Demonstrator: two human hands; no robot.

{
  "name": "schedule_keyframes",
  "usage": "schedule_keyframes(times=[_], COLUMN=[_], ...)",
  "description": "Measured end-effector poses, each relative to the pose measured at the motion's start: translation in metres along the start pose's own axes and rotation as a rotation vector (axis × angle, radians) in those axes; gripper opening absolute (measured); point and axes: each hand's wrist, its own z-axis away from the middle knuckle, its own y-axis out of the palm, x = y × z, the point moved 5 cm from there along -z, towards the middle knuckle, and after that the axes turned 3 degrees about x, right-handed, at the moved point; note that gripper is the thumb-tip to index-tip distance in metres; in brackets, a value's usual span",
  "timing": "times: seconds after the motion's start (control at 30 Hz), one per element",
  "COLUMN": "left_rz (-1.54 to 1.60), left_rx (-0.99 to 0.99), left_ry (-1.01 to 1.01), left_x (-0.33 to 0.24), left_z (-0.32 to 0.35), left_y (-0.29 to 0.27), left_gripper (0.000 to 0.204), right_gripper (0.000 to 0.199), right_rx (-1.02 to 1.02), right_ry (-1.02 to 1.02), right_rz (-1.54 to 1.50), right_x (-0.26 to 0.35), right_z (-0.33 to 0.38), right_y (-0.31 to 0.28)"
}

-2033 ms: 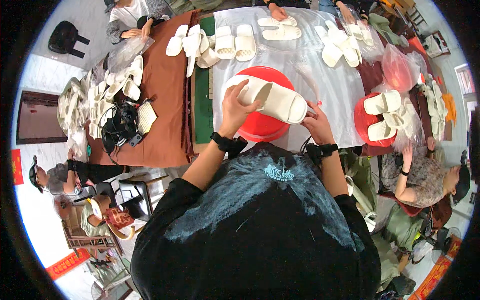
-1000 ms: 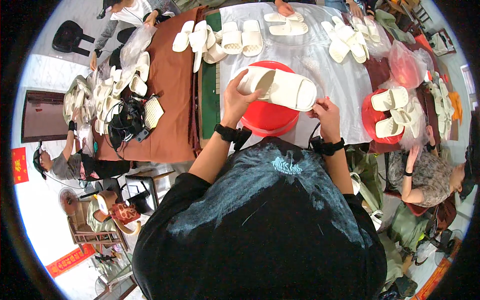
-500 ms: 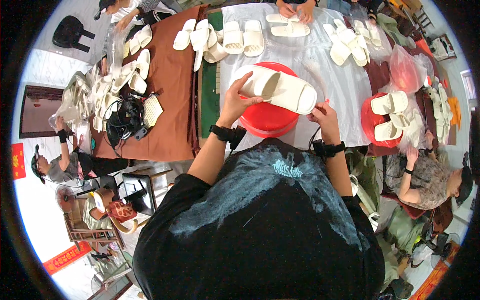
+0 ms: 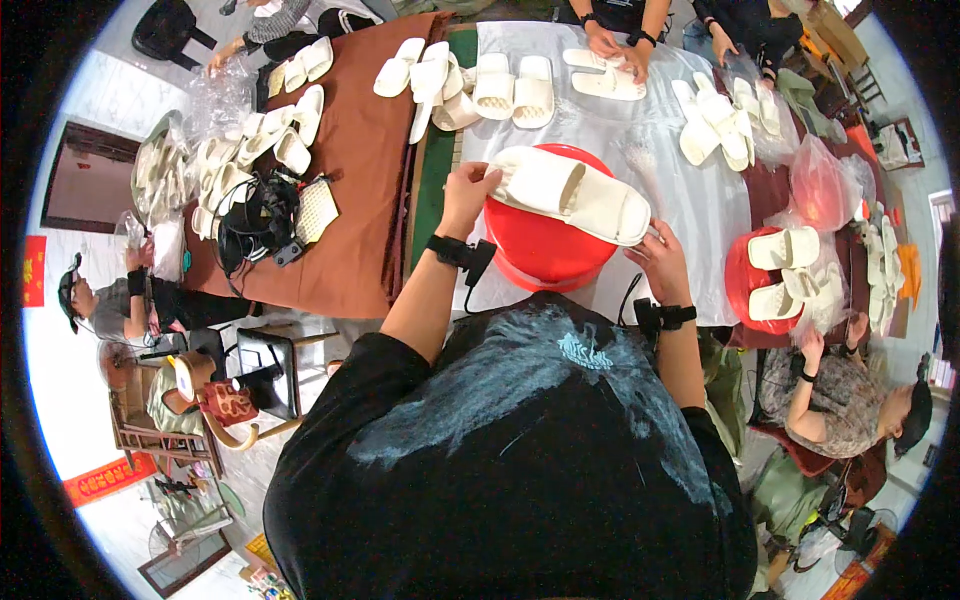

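A cream slipper [image 4: 608, 208] is held between my two hands, above a red round plastic stool or tub [image 4: 530, 255]. My left hand [image 4: 468, 200] pinches its strap end, with thumb and fingers at the edge. At the opposite end my right hand [image 4: 660, 262] has its fingertips against the rim of the sole. The slipper lies nearly level, its strap toward my left hand. Much of the red top is hidden under it. Black bands with small devices sit on both my wrists.
White plastic sheeting [image 4: 700, 270] covers the table. Paired slippers [image 4: 513, 92] lie at the far side, where another person's hands [image 4: 620, 55] work on a pair. Left stands a brown-covered table [image 4: 350, 200] with slippers and a black cable bundle [image 4: 262, 225]. More slippers rest on a red stool [image 4: 742, 280] at right.
My left hand's fingers have shifted to the slipper's strap end, and the slipper sits slightly lower over the red top. The whole view has shifted a little.
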Motion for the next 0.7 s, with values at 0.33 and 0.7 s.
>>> schedule_keyframes(times=[0.33,0.7], left_rz=[0.529,0.652], left_rx=[0.123,-0.098], left_ry=[-0.103,0.162], left_x=[-0.007,-0.054], left_z=[0.013,-0.008], left_y=[0.034,-0.019], left_gripper=[0.027,0.015], right_gripper=[0.030,0.018], right_rx=[-0.191,-0.498], right_ry=[-0.303,-0.622], right_rz=[-0.093,-0.105], right_x=[0.008,0.085], right_z=[-0.013,0.022], right_y=[-0.010,-0.078])
